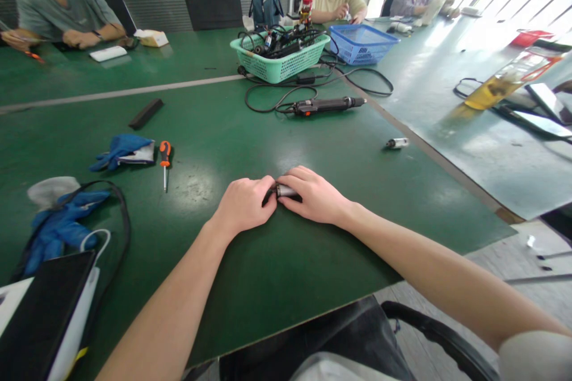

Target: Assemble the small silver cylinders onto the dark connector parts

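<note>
Both my hands meet low over the green table [277, 268], near its front edge. My right hand [313, 193] is closed around a small silver metal cylinder [286, 191], which looks like a small motor. My left hand [245, 202] is closed at the cylinder's left end, on a dark piece [269, 193] mostly hidden by the fingers. Farther right lies a similar silver cylinder [397, 143] with a dark tip. Ahead of my hands, a black electric screwdriver [328, 106] rests with its cable looped behind it.
At left lie an orange-handled screwdriver [165, 158], blue gloves [123, 150], a black bar [146, 114] and a phone [47, 315]. A green basket [281, 65] of tools and a blue basket [361, 47] stand at the back. A bottle [504, 80] is at right. Several people sit across the table.
</note>
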The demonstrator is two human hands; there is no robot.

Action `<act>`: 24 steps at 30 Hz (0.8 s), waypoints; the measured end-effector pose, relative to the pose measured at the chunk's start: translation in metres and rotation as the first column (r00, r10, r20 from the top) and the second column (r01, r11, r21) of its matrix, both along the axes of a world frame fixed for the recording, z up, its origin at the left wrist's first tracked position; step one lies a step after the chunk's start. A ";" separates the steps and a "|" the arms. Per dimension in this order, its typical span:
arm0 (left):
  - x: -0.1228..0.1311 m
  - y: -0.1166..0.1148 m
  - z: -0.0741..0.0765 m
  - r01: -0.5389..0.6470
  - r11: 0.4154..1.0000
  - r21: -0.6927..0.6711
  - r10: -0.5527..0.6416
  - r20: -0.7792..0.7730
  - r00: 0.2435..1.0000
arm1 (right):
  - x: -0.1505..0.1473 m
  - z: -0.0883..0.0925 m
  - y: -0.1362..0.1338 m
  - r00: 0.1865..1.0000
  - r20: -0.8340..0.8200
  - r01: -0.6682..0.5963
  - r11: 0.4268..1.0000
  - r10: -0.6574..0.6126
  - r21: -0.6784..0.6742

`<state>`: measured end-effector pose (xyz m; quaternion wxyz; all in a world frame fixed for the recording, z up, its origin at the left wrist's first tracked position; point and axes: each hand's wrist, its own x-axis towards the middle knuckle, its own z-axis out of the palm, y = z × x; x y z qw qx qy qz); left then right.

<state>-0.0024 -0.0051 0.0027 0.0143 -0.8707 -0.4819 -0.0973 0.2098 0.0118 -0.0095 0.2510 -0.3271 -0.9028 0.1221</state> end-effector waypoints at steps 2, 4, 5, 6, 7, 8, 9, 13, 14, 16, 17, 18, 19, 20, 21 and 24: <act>0.000 0.000 0.000 0.001 1.000 0.002 -0.001 0.003 1.000 | 0.000 0.000 0.000 1.000 0.000 0.001 1.000 -0.001 0.003; 0.000 0.000 0.000 0.001 1.000 0.003 -0.001 0.006 1.000 | -0.001 0.000 0.000 1.000 -0.008 0.000 1.000 0.000 0.005; -0.001 0.000 0.000 0.000 1.000 0.003 -0.001 0.008 1.000 | -0.001 0.000 0.000 1.000 -0.011 -0.002 1.000 0.002 0.006; -0.001 0.000 0.000 0.000 1.000 0.001 0.000 0.009 1.000 | -0.001 0.001 -0.001 1.000 -0.014 -0.002 1.000 0.002 0.006; -0.001 0.000 0.001 -0.001 1.000 0.000 0.001 0.009 1.000 | -0.001 0.001 -0.001 1.000 -0.014 -0.003 1.000 0.003 0.006; -0.001 0.000 0.001 -0.002 1.000 -0.001 0.002 0.009 1.000 | -0.001 0.001 -0.001 1.000 -0.013 -0.003 1.000 0.003 0.006; 0.000 0.000 0.001 -0.003 1.000 -0.001 0.003 0.009 1.000 | -0.001 0.001 -0.001 1.000 -0.013 -0.001 1.000 0.001 0.007; 0.000 -0.001 0.001 0.003 1.000 0.005 -0.003 0.010 1.000 | -0.001 0.001 -0.001 1.000 -0.006 0.007 1.000 -0.007 0.006; 0.000 -0.001 0.001 0.003 1.000 0.005 -0.003 0.009 1.000 | -0.001 0.001 -0.002 1.000 -0.006 0.007 1.000 -0.007 0.005; 0.000 -0.001 0.001 0.001 1.000 0.004 -0.001 0.010 1.000 | -0.001 0.001 -0.002 1.000 -0.006 0.005 1.000 -0.005 0.003; 0.000 0.000 0.001 -0.001 1.000 0.002 0.001 0.010 1.000 | -0.002 0.001 -0.002 1.000 -0.006 0.004 1.000 -0.004 0.003; 0.000 0.000 0.001 -0.002 1.000 0.001 0.002 0.011 1.000 | -0.002 0.001 -0.002 1.000 -0.004 0.004 1.000 -0.004 0.005; 0.000 0.000 0.001 -0.002 1.000 0.000 0.002 0.013 1.000 | -0.002 0.001 -0.002 1.000 -0.004 0.006 1.000 -0.006 0.007; 0.000 0.000 0.001 -0.002 1.000 -0.001 0.002 0.014 1.000 | -0.002 0.001 -0.002 1.000 -0.002 0.008 1.000 -0.008 0.009; 0.000 0.000 0.001 -0.002 1.000 -0.001 0.002 0.015 1.000 | -0.002 0.002 -0.002 1.000 -0.002 0.009 1.000 -0.009 0.011; 0.000 0.000 0.000 -0.001 1.000 0.003 0.001 0.012 1.000 | -0.002 0.002 -0.002 1.000 -0.001 0.011 1.000 -0.011 0.010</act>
